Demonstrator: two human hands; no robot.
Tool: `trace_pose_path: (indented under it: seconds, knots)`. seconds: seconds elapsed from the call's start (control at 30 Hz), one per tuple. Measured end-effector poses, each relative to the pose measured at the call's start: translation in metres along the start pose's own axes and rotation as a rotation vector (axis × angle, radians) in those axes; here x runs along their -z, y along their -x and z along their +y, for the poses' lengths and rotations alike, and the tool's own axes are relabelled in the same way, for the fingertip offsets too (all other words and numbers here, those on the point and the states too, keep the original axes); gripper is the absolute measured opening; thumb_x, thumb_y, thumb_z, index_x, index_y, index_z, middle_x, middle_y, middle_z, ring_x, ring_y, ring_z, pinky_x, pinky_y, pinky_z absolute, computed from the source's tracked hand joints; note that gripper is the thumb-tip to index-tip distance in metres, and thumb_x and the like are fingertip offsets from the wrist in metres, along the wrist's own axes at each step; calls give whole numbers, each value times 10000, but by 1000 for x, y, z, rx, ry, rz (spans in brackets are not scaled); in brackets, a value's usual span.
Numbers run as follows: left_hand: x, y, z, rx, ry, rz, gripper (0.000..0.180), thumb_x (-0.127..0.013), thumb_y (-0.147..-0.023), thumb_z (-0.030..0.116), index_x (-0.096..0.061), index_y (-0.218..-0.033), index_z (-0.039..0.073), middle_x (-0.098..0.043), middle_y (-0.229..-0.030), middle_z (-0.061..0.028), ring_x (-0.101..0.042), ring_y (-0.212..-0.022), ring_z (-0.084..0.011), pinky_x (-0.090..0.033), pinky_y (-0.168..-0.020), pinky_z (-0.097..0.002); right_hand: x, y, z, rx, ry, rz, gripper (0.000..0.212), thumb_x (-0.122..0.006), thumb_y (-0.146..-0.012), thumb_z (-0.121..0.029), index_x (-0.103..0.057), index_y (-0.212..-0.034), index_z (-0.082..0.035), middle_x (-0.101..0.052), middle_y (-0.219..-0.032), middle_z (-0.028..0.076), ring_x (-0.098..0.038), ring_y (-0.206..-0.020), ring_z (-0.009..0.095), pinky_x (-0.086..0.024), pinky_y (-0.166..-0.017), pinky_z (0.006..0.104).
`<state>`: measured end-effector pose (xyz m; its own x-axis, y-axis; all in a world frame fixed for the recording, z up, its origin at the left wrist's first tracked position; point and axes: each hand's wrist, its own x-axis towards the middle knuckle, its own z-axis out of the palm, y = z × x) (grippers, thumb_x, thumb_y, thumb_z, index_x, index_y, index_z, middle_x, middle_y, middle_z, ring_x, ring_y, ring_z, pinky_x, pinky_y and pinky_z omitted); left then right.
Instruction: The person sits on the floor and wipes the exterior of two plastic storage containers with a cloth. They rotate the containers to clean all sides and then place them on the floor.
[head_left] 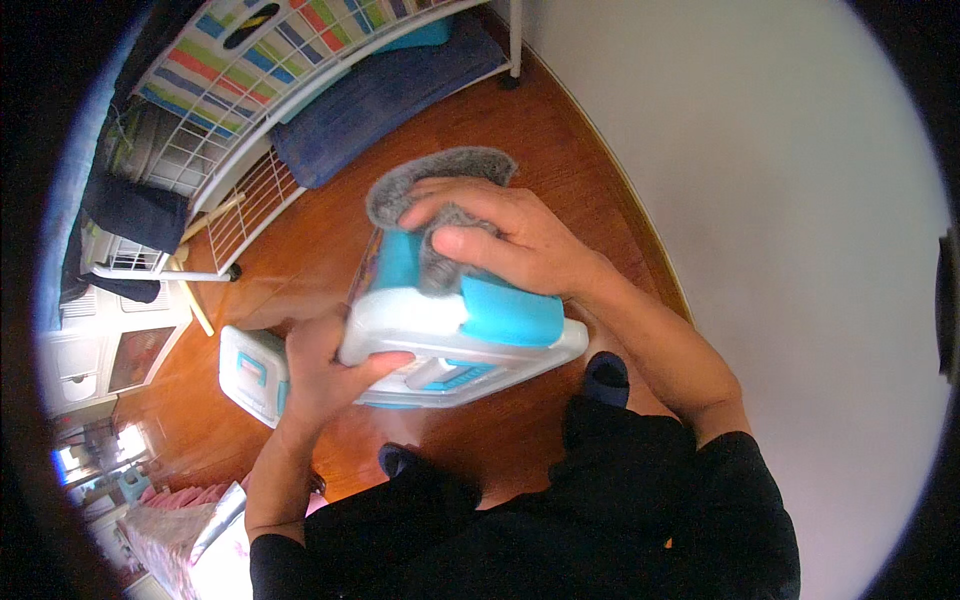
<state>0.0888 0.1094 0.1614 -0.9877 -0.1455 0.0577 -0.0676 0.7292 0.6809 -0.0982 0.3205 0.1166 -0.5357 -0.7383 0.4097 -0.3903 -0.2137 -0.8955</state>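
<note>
Reddish-brown polished wooden floor [520, 160] fills the middle of the view, bounded on the right by a plain white wall [800, 200]. Upper left stands a white wire shelf rack [225, 165] carrying a striped multicolour fabric bin [270, 50] and a folded dark blue towel [385, 95]. Centre frame, held above the floor, is a white and turquoise plastic container lid [450, 330], tilted. Below and left of it, on the floor, sits a matching white and turquoise plastic box [250, 375], partly hidden. Left hand [325, 375] is clamped on the lid's lower left edge, thumb on top. Right hand [500, 240] presses a grey fuzzy cloth [440, 180] against the lid's upper surface, fingers closed over the cloth.
</note>
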Motion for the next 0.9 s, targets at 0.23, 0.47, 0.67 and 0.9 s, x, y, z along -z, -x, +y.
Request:
trace_pose_path:
  seconds: [0.23,0.47,0.67,0.9]
  knots:
    - [16,8,-7,246,176,178,438,-856,-690,291,-718,-1014,31,-729,-888,-84,-699,-784,-185,-544,-712,-320,0,42,41,-504,-124,237,246,-562,-988,-261,-658,-1125,-81,-665,-1043,79,-622,-982,170,-498,-866,318]
    - [9,-12,-19,371,649,286,408,-744,-817,215,-643,-1134,-21,-706,-940,-95,-680,-776,-155,-563,-695,-276,18,6,23,-346,-801,602,350,-511,-1014,-332,-628,-1172,-42,-645,-1123,101,-625,-1021,173,-519,-878,327]
    - [-3,-29,-13,368,800,267,475,-743,-844,258,-599,-1172,-54,-685,-1016,-137,-681,-818,-179,-578,-709,-302,1,-27,6,-286,-355,368,467,-381,-1055,-441,-552,-1316,-94,-615,-1100,79,-584,-1023,152,-463,-920,300]
    - [-14,-55,-15,417,950,409,474,-716,-886,263,-577,-1193,-70,-683,-1032,-158,-690,-841,-193,-592,-741,-304,-30,10,25,-555,-408,518,383,-430,-1055,-349,-521,-1336,-104,-608,-1077,61,-588,-957,145,-491,-859,298]
